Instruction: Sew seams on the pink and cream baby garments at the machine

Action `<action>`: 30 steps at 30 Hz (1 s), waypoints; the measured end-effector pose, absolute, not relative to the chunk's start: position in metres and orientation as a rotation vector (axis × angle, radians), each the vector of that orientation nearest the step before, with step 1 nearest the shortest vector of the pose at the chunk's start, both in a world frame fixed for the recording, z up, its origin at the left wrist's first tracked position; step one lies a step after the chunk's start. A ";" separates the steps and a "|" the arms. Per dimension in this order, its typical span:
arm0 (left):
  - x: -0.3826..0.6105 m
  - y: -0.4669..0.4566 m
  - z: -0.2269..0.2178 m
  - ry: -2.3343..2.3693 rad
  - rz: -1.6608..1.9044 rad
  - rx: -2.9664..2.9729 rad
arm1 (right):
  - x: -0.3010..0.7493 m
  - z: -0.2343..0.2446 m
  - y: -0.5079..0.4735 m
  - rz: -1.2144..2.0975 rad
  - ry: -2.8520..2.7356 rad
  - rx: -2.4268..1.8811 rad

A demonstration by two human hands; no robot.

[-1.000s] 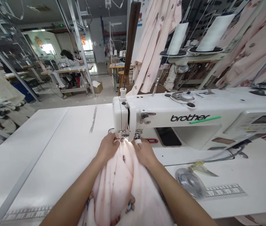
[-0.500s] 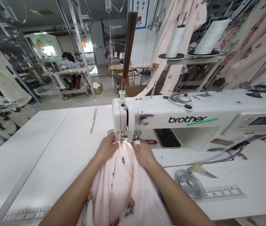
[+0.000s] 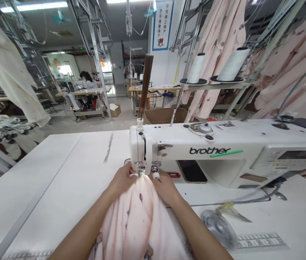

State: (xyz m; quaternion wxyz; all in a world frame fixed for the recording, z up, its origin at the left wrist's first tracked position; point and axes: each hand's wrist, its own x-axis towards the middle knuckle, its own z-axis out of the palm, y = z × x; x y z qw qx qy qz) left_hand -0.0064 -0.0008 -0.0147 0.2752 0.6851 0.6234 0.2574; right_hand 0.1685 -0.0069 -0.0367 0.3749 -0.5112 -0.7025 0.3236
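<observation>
Pale pink printed fabric [image 3: 138,216] hangs in folds toward me, its far end gathered under the needle of a white sewing machine [image 3: 174,141]. My left hand [image 3: 123,177] is closed on the fabric at the left of the presser foot [image 3: 141,170], thumb and fingers pinching its edge. On the other side, my right hand [image 3: 165,186] grips the fabric, its fingertips partly hidden behind the machine head. A small lamp lights the cloth at the needle.
A phone [image 3: 192,171] and a red-handled tool [image 3: 174,175] lie under the machine arm. Yellow-handled thread snips [image 3: 232,211] and a clear round container [image 3: 219,230] sit at the right. Thread cones [image 3: 196,68] stand behind; a person [image 3: 86,81] sits at a far table.
The view has tilted up, so the machine and hands appear lower. Both hands keep their hold beside the needle, and the fabric looks almost the same.
</observation>
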 end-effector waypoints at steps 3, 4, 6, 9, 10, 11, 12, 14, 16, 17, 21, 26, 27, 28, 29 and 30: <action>-0.006 -0.003 -0.013 1.667 0.713 1.849 | 0.168 -0.036 -0.008 0.863 -1.800 -1.326; -0.005 -0.003 -0.012 1.666 0.724 1.852 | 0.167 -0.036 -0.008 0.865 -1.804 -1.330; -0.003 -0.004 -0.011 1.659 0.744 1.856 | 0.165 -0.036 -0.006 0.866 -1.806 -1.326; 0.000 -0.008 -0.006 1.650 0.752 1.862 | 0.164 -0.032 -0.002 0.913 -1.771 -1.312; 0.000 -0.010 -0.003 1.645 0.740 1.860 | 0.164 -0.030 -0.002 0.954 -1.754 -1.303; -0.002 -0.014 0.001 1.633 0.714 1.857 | 0.166 -0.027 -0.004 1.014 -1.737 -1.289; -0.004 -0.020 0.006 1.611 0.674 1.850 | 0.167 -0.024 -0.009 1.091 -1.722 -1.263; -0.011 -0.037 0.020 1.536 0.562 1.834 | 0.172 -0.017 -0.026 1.278 -1.692 -1.162; -0.018 -0.062 0.036 1.400 0.425 1.750 | 0.174 -0.008 -0.052 1.458 -1.645 -1.017; -0.021 -0.076 0.043 1.313 0.370 1.663 | 0.174 -0.003 -0.066 1.547 -1.589 -0.924; -0.020 -0.132 0.054 0.983 0.430 1.277 | 0.166 0.020 -0.105 1.746 -1.318 -0.581; -0.006 -0.169 0.045 0.930 0.940 0.945 | 0.157 0.032 -0.119 1.632 -1.362 -0.497; -0.005 -0.171 0.044 0.931 1.001 0.907 | 0.156 0.032 -0.120 1.613 -1.354 -0.502; -0.005 -0.172 0.043 0.926 1.036 0.886 | 0.155 0.031 -0.123 1.610 -1.334 -0.506; -0.004 -0.172 0.044 0.916 1.048 0.879 | 0.154 0.030 -0.125 1.616 -1.305 -0.504; -0.004 -0.172 0.044 0.905 1.043 0.880 | 0.153 0.028 -0.127 1.630 -1.275 -0.498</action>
